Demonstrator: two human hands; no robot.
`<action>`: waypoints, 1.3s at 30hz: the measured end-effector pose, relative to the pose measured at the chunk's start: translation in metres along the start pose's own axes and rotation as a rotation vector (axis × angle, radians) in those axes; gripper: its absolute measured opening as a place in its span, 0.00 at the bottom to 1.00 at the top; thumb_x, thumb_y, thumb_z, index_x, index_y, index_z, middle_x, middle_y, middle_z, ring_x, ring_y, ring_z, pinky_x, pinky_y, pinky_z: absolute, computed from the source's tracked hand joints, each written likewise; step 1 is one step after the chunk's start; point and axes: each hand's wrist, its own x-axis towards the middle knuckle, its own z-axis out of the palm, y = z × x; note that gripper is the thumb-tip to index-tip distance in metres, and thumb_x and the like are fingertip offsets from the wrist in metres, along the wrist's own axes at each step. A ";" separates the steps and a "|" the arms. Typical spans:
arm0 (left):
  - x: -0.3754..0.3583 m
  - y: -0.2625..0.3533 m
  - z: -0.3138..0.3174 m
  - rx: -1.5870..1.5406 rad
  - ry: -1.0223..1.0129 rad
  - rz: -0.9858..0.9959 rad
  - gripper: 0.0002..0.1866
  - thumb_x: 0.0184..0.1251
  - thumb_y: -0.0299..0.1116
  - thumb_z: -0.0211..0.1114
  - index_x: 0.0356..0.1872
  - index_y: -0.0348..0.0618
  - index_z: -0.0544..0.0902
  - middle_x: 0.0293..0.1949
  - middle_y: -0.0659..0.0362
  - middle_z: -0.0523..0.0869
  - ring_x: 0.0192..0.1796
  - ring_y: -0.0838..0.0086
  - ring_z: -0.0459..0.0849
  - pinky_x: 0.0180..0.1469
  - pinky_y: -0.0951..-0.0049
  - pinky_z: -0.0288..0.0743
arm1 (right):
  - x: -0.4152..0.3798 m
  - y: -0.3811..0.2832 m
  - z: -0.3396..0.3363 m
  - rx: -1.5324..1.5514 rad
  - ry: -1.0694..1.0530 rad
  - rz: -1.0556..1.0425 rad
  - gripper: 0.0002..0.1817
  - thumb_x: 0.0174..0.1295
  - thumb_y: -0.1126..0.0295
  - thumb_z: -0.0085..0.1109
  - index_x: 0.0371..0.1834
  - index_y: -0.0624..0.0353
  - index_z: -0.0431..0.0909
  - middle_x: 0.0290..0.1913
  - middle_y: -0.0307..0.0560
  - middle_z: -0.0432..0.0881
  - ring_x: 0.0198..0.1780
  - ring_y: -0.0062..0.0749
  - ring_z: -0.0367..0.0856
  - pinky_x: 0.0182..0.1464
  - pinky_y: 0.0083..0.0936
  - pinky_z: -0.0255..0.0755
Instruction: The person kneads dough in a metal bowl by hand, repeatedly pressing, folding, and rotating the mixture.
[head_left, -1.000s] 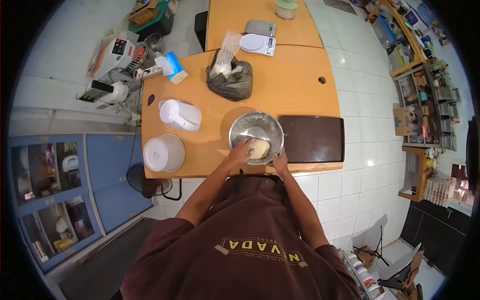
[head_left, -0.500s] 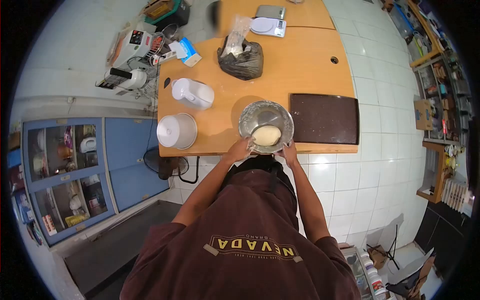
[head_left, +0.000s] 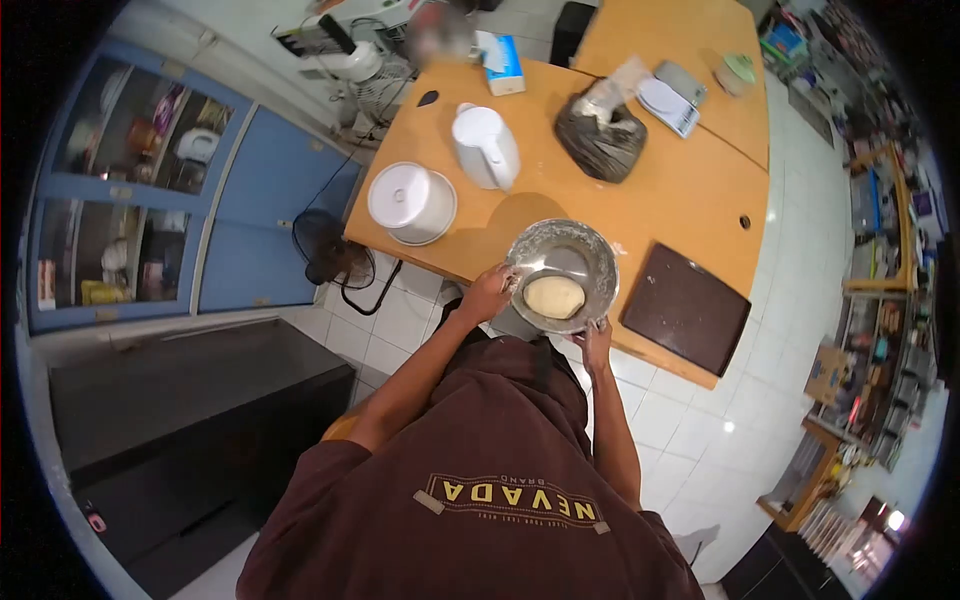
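Observation:
A metal mixing bowl point(head_left: 603, 262) dusted with flour is held by its rim at the front edge of the wooden table. Inside it rests a smooth pale lump of dough point(head_left: 554, 297), close to the side nearest my body. My left hand point(head_left: 494, 291) is closed on the bowl's left rim, its fingers whitish with flour. On the near right side, my right hand point(head_left: 595, 341) grips the rim from below, the fingers partly hidden by the bowl.
A dark baking tray point(head_left: 688, 308) lies right of the bowl on the table point(head_left: 690, 190). Leftward stand a white lidded tub point(head_left: 411, 203) and a white pitcher point(head_left: 486, 148). Farther back are a black plastic bag point(head_left: 601, 137), a kitchen scale point(head_left: 668, 106) and a blue-white carton point(head_left: 504, 66).
My view and body have turned to the left, so the table now appears slanted. Both hands still hold the bowl, which overhangs the table's front edge more in this view.

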 end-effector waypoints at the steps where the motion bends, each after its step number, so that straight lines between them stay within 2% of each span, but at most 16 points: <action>1: -0.003 -0.005 -0.010 0.001 0.066 0.060 0.13 0.75 0.33 0.60 0.54 0.40 0.83 0.48 0.46 0.84 0.52 0.50 0.83 0.55 0.53 0.76 | -0.001 -0.005 0.012 -0.022 -0.028 -0.007 0.21 0.78 0.73 0.44 0.71 0.68 0.63 0.62 0.61 0.76 0.53 0.54 0.86 0.47 0.45 0.91; 4: -0.009 -0.011 -0.049 -0.049 0.051 0.010 0.17 0.74 0.35 0.62 0.59 0.42 0.80 0.54 0.46 0.83 0.58 0.50 0.81 0.61 0.53 0.74 | -0.005 -0.017 0.057 -0.079 -0.081 -0.026 0.20 0.78 0.74 0.42 0.69 0.70 0.63 0.60 0.62 0.76 0.52 0.54 0.86 0.47 0.45 0.91; 7: -0.013 -0.034 -0.086 0.085 0.000 0.081 0.27 0.70 0.40 0.67 0.68 0.46 0.75 0.65 0.45 0.77 0.67 0.48 0.75 0.68 0.53 0.70 | -0.008 -0.022 0.116 -0.137 -0.097 -0.036 0.18 0.78 0.74 0.39 0.65 0.72 0.66 0.57 0.62 0.79 0.49 0.49 0.88 0.44 0.41 0.92; 10: -0.010 -0.053 -0.133 0.063 -0.070 0.171 0.37 0.65 0.45 0.72 0.74 0.49 0.69 0.72 0.45 0.69 0.73 0.45 0.67 0.74 0.51 0.64 | -0.019 -0.033 0.188 -0.141 -0.091 -0.029 0.17 0.78 0.73 0.40 0.64 0.71 0.67 0.57 0.62 0.79 0.48 0.49 0.88 0.43 0.40 0.91; 11: -0.011 -0.063 -0.147 0.077 -0.088 0.209 0.43 0.60 0.49 0.75 0.75 0.46 0.68 0.73 0.45 0.67 0.74 0.45 0.66 0.75 0.49 0.63 | -0.020 -0.028 0.210 -0.120 -0.076 -0.024 0.17 0.79 0.72 0.40 0.65 0.71 0.66 0.57 0.61 0.79 0.48 0.49 0.88 0.43 0.40 0.91; 15: -0.004 -0.078 -0.216 0.177 -0.233 0.153 0.50 0.55 0.50 0.78 0.76 0.39 0.65 0.73 0.43 0.67 0.74 0.44 0.65 0.76 0.50 0.60 | -0.009 -0.008 0.287 -0.071 -0.003 -0.022 0.18 0.79 0.71 0.42 0.66 0.69 0.65 0.55 0.60 0.79 0.47 0.51 0.88 0.45 0.42 0.90; 17: -0.003 -0.110 -0.230 0.221 -0.165 0.109 0.49 0.53 0.47 0.79 0.76 0.41 0.65 0.72 0.44 0.69 0.72 0.45 0.67 0.75 0.51 0.62 | -0.010 -0.016 0.332 -0.071 -0.008 0.014 0.19 0.79 0.69 0.43 0.67 0.67 0.64 0.54 0.59 0.78 0.46 0.51 0.88 0.46 0.44 0.89; 19: 0.002 -0.130 -0.253 0.251 -0.103 0.125 0.48 0.51 0.44 0.79 0.74 0.40 0.68 0.68 0.43 0.74 0.69 0.44 0.71 0.71 0.52 0.67 | -0.006 -0.014 0.365 -0.024 -0.016 0.014 0.20 0.79 0.70 0.43 0.69 0.69 0.63 0.56 0.59 0.78 0.48 0.47 0.87 0.45 0.40 0.91; 22: 0.016 -0.145 -0.286 0.187 -0.205 0.035 0.46 0.49 0.43 0.80 0.70 0.37 0.72 0.63 0.40 0.79 0.64 0.42 0.75 0.67 0.51 0.71 | -0.001 -0.014 0.392 0.010 -0.026 0.034 0.20 0.79 0.70 0.44 0.68 0.69 0.64 0.56 0.59 0.79 0.49 0.45 0.87 0.45 0.38 0.91; 23: 0.020 -0.153 -0.292 0.190 -0.167 0.093 0.45 0.47 0.44 0.81 0.67 0.34 0.74 0.58 0.39 0.82 0.59 0.40 0.79 0.64 0.51 0.73 | 0.000 -0.013 0.399 0.018 -0.014 0.037 0.20 0.79 0.70 0.45 0.68 0.70 0.64 0.56 0.59 0.79 0.49 0.45 0.87 0.45 0.37 0.91; 25: 0.027 -0.159 -0.302 0.152 -0.139 0.097 0.46 0.46 0.44 0.82 0.67 0.34 0.74 0.56 0.38 0.82 0.58 0.40 0.79 0.63 0.50 0.74 | 0.005 -0.016 0.412 0.016 0.009 0.011 0.19 0.79 0.68 0.46 0.65 0.70 0.67 0.55 0.58 0.80 0.47 0.45 0.88 0.44 0.37 0.91; 29: 0.042 -0.164 -0.312 0.074 -0.114 0.053 0.45 0.44 0.40 0.83 0.65 0.32 0.74 0.52 0.37 0.85 0.54 0.39 0.83 0.59 0.49 0.77 | 0.017 -0.023 0.422 -0.084 0.026 0.005 0.18 0.78 0.68 0.47 0.62 0.71 0.71 0.54 0.56 0.81 0.47 0.42 0.88 0.41 0.36 0.91; 32: 0.052 -0.186 -0.308 0.036 -0.111 0.034 0.44 0.44 0.38 0.82 0.65 0.32 0.75 0.50 0.36 0.86 0.53 0.39 0.84 0.58 0.49 0.78 | 0.025 -0.029 0.435 -0.065 0.037 -0.015 0.19 0.79 0.68 0.46 0.64 0.71 0.70 0.54 0.56 0.81 0.46 0.41 0.88 0.40 0.35 0.91; 33: 0.054 -0.188 -0.310 0.028 -0.119 0.023 0.43 0.44 0.38 0.82 0.64 0.31 0.75 0.50 0.36 0.86 0.52 0.39 0.84 0.58 0.49 0.78 | 0.030 -0.029 0.434 -0.090 0.017 0.028 0.19 0.80 0.67 0.46 0.66 0.68 0.68 0.51 0.54 0.80 0.44 0.42 0.87 0.42 0.35 0.89; 36: 0.064 -0.195 -0.320 0.010 -0.202 0.062 0.41 0.47 0.37 0.81 0.64 0.31 0.75 0.47 0.35 0.86 0.51 0.40 0.85 0.56 0.49 0.79 | 0.040 -0.019 0.436 0.004 0.002 0.026 0.19 0.79 0.68 0.46 0.66 0.69 0.68 0.53 0.56 0.81 0.45 0.44 0.87 0.43 0.37 0.90; 39: 0.069 -0.201 -0.316 0.085 -0.271 0.052 0.41 0.49 0.38 0.80 0.66 0.34 0.74 0.51 0.36 0.85 0.54 0.40 0.83 0.58 0.49 0.77 | 0.044 -0.011 0.434 0.012 0.009 0.007 0.18 0.78 0.70 0.45 0.65 0.70 0.68 0.54 0.56 0.80 0.47 0.44 0.87 0.45 0.39 0.91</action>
